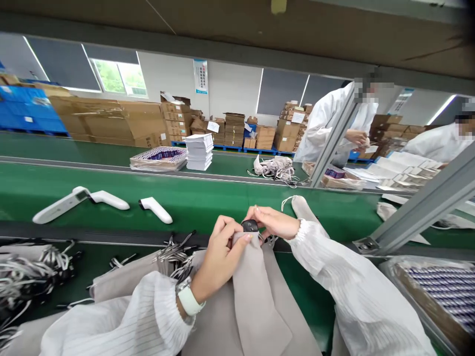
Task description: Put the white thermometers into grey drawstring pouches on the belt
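Note:
A grey fabric drawstring pouch point(256, 291) hangs from my hands with its mouth upward. The black rounded end of a device point(250, 226) shows in that mouth; the rest of it is hidden inside the cloth. My left hand point(222, 249) is closed on the pouch's left side near the rim, thumb across the front. My right hand point(274, 222) is closed at the right side of the mouth, beside the black end, its lower fingers partly hidden. More grey pouches point(126, 277) with white cords lie below and to the left.
White handheld devices point(158, 210) lie on the green conveyor point(208, 193). Another filled pouch point(302, 207) rests beyond my right wrist. Across stand a battery tray point(158, 158) and a paper stack point(199, 152). A metal post point(334, 133) and another battery tray point(438, 291) are right. Two co-workers stand opposite.

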`<move>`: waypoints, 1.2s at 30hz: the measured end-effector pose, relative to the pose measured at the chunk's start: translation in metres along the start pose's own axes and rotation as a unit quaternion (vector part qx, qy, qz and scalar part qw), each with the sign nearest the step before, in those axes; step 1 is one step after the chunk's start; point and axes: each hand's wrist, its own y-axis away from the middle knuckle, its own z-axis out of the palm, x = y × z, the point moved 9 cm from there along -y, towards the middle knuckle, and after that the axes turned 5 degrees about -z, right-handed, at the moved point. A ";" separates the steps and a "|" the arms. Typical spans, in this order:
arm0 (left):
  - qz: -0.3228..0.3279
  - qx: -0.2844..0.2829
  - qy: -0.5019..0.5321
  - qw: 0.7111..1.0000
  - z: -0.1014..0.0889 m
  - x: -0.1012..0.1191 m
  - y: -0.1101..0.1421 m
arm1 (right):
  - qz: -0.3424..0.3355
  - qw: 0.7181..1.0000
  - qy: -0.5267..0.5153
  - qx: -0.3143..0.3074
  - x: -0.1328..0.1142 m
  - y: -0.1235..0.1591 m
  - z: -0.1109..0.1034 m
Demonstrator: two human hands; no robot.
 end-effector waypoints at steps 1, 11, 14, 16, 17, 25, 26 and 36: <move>-0.003 -0.006 0.005 1.000 0.001 0.000 -0.001 | 0.009 1.000 0.019 -0.003 0.003 0.000 0.001; -0.093 -0.050 -0.074 0.992 -0.022 -0.010 -0.023 | -0.317 0.788 0.429 0.308 -0.055 0.032 -0.050; -0.146 -0.252 -0.089 0.953 -0.001 -0.005 -0.008 | -0.328 0.674 0.504 0.429 -0.045 0.053 -0.095; -0.163 -0.322 -0.041 0.932 0.008 0.007 0.004 | -0.287 0.672 0.504 0.460 -0.035 0.056 -0.123; -0.169 -0.323 -0.006 0.931 0.008 0.013 0.006 | -0.259 0.688 0.490 0.469 -0.032 0.056 -0.133; -0.043 -0.125 0.093 0.987 -0.019 0.036 -0.010 | -0.115 0.984 0.097 -0.094 -0.007 0.002 0.018; -0.016 -0.128 0.079 0.988 -0.018 0.040 -0.009 | -0.131 0.979 0.079 -0.135 -0.009 0.002 0.036; 0.145 -0.214 -0.293 0.920 0.042 0.004 0.004 | -0.038 0.716 0.319 0.620 -0.003 0.079 -0.187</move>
